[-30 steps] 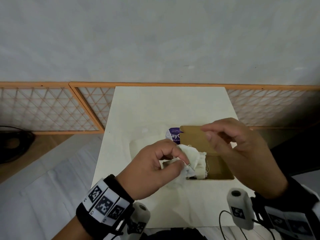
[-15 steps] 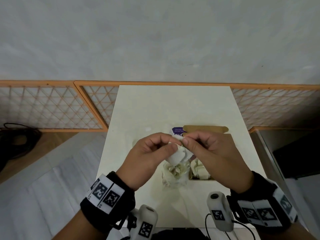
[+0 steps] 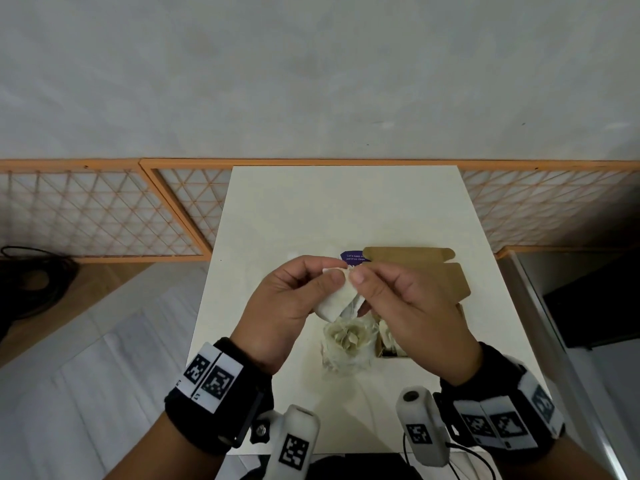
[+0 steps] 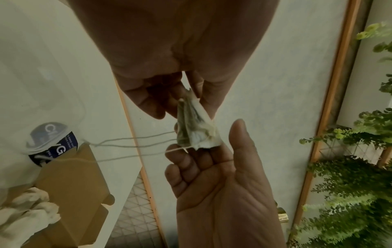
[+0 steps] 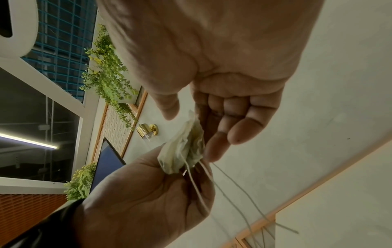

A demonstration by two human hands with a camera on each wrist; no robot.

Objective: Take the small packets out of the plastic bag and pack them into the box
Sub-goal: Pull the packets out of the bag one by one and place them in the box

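Both hands pinch one small white packet [image 3: 337, 299] in the air above the table. My left hand [image 3: 334, 270] holds its top left, and my right hand [image 3: 360, 271] its top right. In the left wrist view the crumpled packet [image 4: 195, 125] sits between the left hand [image 4: 182, 94] and right hand [image 4: 212, 147], with thin strings trailing off it. The right wrist view shows the same packet [image 5: 182, 147]. Below the hands the clear plastic bag [image 3: 348, 344] lies with packets inside. The brown box [image 3: 433, 271] stands open to its right, holding several packets [image 3: 389, 337].
The pale table [image 3: 346, 209] has bare surface behind the box. A purple label [image 3: 353, 257] shows beside the box flap. An orange lattice screen [image 3: 104, 216] runs along the wall. Black cables [image 3: 38, 278] lie on the floor at left.
My right hand has left the box flap and joined the left hand at the packet. The packet has risen above the bag, and my view has shifted right.
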